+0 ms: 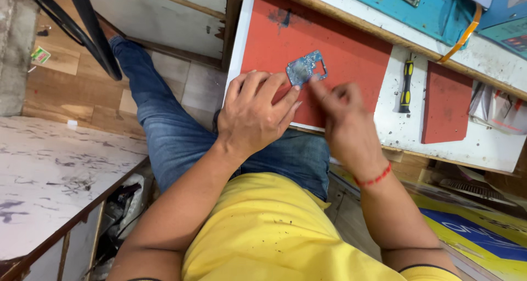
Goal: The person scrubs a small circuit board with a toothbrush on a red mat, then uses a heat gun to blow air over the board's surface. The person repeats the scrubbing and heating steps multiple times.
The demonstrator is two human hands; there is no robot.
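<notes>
here both hands [258,113] touch circuit board [306,68]

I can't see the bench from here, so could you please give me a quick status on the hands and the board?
Left hand flat beside the board, fingertips at its edge. Right hand touching the board on the red mat. Screwdriver off to the side, nothing in the way.

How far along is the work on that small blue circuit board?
Done: the small blue circuit board lies bare on the red rubber mat. In hand: left hand steadies its edge, right hand fingertips work on it, blurred. Left: the black-and-yellow screwdriver lies untouched; any further steps cannot be told.
</notes>
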